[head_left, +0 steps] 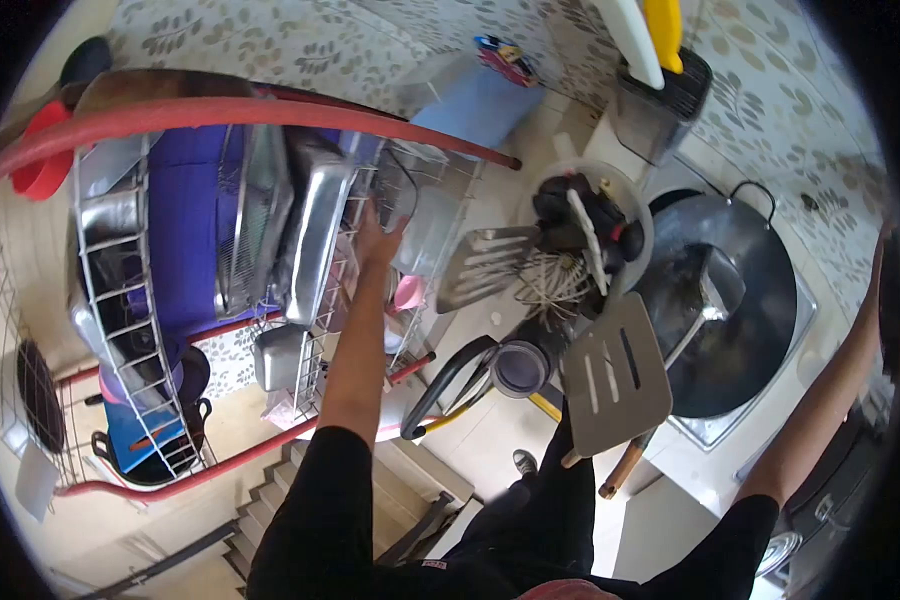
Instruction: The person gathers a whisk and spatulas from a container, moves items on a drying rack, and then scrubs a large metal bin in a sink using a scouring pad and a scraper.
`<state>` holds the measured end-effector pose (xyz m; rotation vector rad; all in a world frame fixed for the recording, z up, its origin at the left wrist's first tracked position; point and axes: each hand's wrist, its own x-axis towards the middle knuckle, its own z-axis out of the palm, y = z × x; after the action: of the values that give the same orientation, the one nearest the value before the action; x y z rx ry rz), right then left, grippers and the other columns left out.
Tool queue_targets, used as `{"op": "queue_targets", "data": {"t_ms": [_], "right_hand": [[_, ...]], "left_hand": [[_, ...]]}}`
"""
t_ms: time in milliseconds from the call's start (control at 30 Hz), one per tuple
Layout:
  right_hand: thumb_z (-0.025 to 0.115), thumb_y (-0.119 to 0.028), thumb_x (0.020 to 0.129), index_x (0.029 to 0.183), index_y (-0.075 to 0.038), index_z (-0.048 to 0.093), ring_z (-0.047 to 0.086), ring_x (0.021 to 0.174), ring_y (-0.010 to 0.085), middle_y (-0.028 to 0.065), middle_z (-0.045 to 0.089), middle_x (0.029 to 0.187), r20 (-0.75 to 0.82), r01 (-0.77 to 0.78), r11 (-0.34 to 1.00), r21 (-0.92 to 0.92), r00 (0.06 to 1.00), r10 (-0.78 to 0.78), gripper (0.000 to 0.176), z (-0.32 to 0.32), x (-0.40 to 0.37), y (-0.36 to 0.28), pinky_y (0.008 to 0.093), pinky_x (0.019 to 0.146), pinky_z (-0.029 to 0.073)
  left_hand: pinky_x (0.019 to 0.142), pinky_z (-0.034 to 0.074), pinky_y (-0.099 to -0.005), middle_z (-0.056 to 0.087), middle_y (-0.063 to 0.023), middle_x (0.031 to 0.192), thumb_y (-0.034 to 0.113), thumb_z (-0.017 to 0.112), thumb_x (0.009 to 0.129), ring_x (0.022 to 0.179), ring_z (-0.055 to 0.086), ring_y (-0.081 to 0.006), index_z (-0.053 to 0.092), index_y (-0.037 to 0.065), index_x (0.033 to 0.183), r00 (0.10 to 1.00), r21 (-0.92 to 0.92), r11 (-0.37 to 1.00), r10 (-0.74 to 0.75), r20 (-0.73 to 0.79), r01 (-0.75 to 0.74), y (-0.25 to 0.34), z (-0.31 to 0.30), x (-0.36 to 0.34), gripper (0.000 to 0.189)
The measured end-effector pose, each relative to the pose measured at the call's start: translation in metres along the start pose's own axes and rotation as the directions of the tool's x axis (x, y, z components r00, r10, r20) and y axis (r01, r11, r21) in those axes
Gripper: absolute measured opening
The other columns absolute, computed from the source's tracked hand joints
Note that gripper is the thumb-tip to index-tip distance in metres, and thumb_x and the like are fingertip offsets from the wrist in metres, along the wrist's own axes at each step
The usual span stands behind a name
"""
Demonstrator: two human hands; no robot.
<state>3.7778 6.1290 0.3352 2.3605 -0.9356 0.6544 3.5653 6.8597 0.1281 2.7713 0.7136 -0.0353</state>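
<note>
My left hand (378, 238) reaches into the wire dish rack (140, 270), its thumb apart from the fingers, with nothing visible held. Beside it are a thin dark curved loop (406, 172), a clear plastic container (428, 232) and a shiny metal tray (316, 232) standing on edge. My right arm stretches along the right side, and my right hand (884, 232) is mostly lost in the dark image edge, its fingers hidden. Nearest to that arm is a black wok (760, 345) with a metal ladle (722, 285) resting in it.
A utensil tub (642, 205) holds a whisk (552, 282) and slotted turners (615, 375) that stick out towards me. The rack's red rail (270, 112) crosses above my left arm. Purple trays (185, 215) stand inside. Stairs (280, 490) descend at lower left.
</note>
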Motion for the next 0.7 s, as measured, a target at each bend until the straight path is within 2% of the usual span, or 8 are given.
{"op": "queue_targets", "data": {"t_ms": [167, 267, 367, 400, 467, 500, 600, 700], "right_hand": [[0.047, -0.054, 0.096, 0.152, -0.003, 0.017, 0.02, 0.136, 0.0537, 0.0312, 0.012, 0.152, -0.281, 0.214, 0.955, 0.203, 0.947, -0.153, 0.082, 0.046, -0.002, 0.018, 0.0649, 0.104, 0.033], [0.051, -0.052, 0.096, 0.149, -0.003, 0.027, 0.03, 0.132, 0.0501, 0.0289, 0.024, 0.148, -0.373, 0.28, 0.926, 0.252, 0.912, -0.174, 0.076, 0.064, -0.002, 0.026, 0.0603, 0.103, 0.037], [0.055, -0.05, 0.096, 0.145, -0.003, 0.037, 0.04, 0.128, 0.0465, 0.0265, 0.036, 0.144, -0.427, 0.324, 0.901, 0.288, 0.886, -0.181, 0.07, 0.075, -0.002, 0.03, 0.0557, 0.102, 0.04], [0.056, -0.049, 0.096, 0.143, -0.003, 0.041, 0.043, 0.127, 0.0453, 0.0258, 0.04, 0.143, -0.444, 0.336, 0.893, 0.3, 0.877, -0.18, 0.068, 0.076, -0.003, 0.031, 0.0542, 0.102, 0.041], [0.058, -0.047, 0.096, 0.141, -0.002, 0.047, 0.049, 0.124, 0.0429, 0.0242, 0.048, 0.14, -0.478, 0.352, 0.879, 0.321, 0.862, -0.171, 0.064, 0.079, -0.002, 0.033, 0.0511, 0.101, 0.043], [0.06, -0.047, 0.096, 0.139, -0.002, 0.051, 0.053, 0.123, 0.0417, 0.0234, 0.052, 0.139, -0.498, 0.361, 0.872, 0.331, 0.852, -0.164, 0.062, 0.08, -0.002, 0.033, 0.0496, 0.1, 0.044], [0.063, -0.045, 0.095, 0.14, -0.004, 0.054, 0.056, 0.124, 0.0398, 0.0235, 0.056, 0.139, -0.541, 0.365, 0.842, 0.398, 0.834, -0.106, 0.062, 0.068, -0.01, 0.03, 0.0479, 0.102, 0.044], [0.067, -0.045, 0.092, 0.151, -0.008, 0.043, 0.043, 0.136, 0.0405, 0.0284, 0.046, 0.147, -0.632, 0.444, 0.735, 0.513, 0.774, -0.026, 0.074, 0.016, -0.021, 0.016, 0.0506, 0.11, 0.036]], "left_hand": [[0.12, 0.022, -0.0549, 0.024, -0.0269, 0.16, 0.05, 0.075, 0.081, 0.149, 0.023, -0.0422, 0.021, 0.016, 0.159, 0.998, 0.099, 0.995, -0.029, 0.051, 0.024, -0.017, 0.04, -0.018, 0.102], [0.12, 0.025, -0.0509, 0.028, -0.0254, 0.159, 0.043, 0.073, 0.086, 0.147, 0.028, -0.0403, 0.029, 0.015, 0.156, 0.997, -0.099, 0.992, 0.083, -0.001, -0.083, -0.026, 0.038, -0.029, 0.088], [0.112, 0.038, -0.0432, 0.051, -0.0226, 0.146, 0.028, 0.07, 0.091, 0.135, 0.049, -0.0349, 0.043, 0.013, 0.15, 0.99, -0.221, 0.965, 0.139, -0.013, -0.138, 0.017, -0.008, -0.072, 0.066], [0.104, 0.044, -0.0395, 0.06, -0.02, 0.132, 0.023, 0.067, 0.093, 0.123, 0.058, -0.0314, 0.052, 0.012, 0.142, 0.974, -0.353, 0.935, 0.044, 0.222, 0.038, 0.032, -0.03, -0.091, 0.053], [0.09, 0.052, -0.0346, 0.072, -0.0132, 0.108, 0.014, 0.065, 0.093, 0.102, 0.069, -0.0251, 0.064, 0.01, 0.129, 0.929, -0.445, 0.895, 0.154, 0.336, 0.012, 0.08, -0.093, -0.138, 0.037], [0.084, 0.054, -0.0335, 0.075, -0.0091, 0.097, 0.011, 0.065, 0.092, 0.093, 0.071, -0.0223, 0.067, 0.009, 0.124, 0.922, -0.425, 0.881, 0.322, 0.214, -0.209, 0.108, -0.131, -0.16, 0.032], [0.088, 0.052, -0.0365, 0.071, -0.01, 0.099, 0.003, 0.068, 0.084, 0.096, 0.068, -0.0269, 0.069, 0.008, 0.116, 0.84, -0.27, 0.823, 0.383, -0.386, -0.499, 0.124, -0.216, -0.178, 0.033], [0.094, 0.049, -0.0392, 0.069, -0.0129, 0.105, 0.007, 0.072, 0.082, 0.104, 0.066, -0.0314, 0.069, 0.005, 0.112, 0.607, 0.005, 0.93, 0.244, -0.757, -0.367, 0.139, -0.282, -0.15, 0.03]]}}
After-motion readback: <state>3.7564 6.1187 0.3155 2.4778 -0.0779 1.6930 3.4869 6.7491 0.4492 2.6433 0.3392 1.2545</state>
